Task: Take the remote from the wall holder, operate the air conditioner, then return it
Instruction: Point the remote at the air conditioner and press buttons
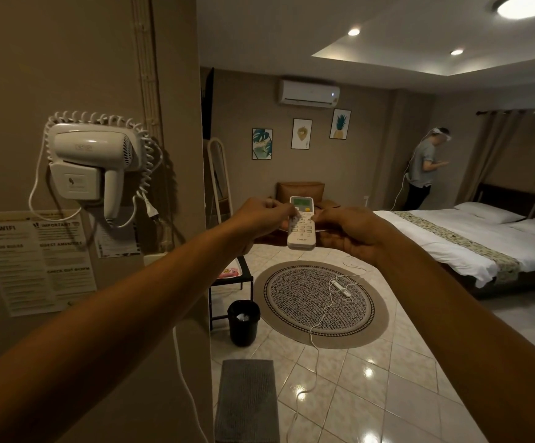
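Note:
A white remote (302,234) with a green screen and an orange button is held upright at arm's length in the middle of the view. My left hand (259,219) grips its left edge, with a finger on the buttons. My right hand (352,231) grips its right edge. The remote's top end is aimed toward the white air conditioner (308,93), mounted high on the far wall with a small light lit at its right end. No wall holder for the remote is in view.
A white hair dryer (93,155) with a coiled cord hangs on the wall at left above printed notices (36,260). Below are a black bin (243,322), a round rug (320,303) with a white cable, and a grey mat (247,401). A bed (470,244) stands right; a person (422,171) stands beyond it.

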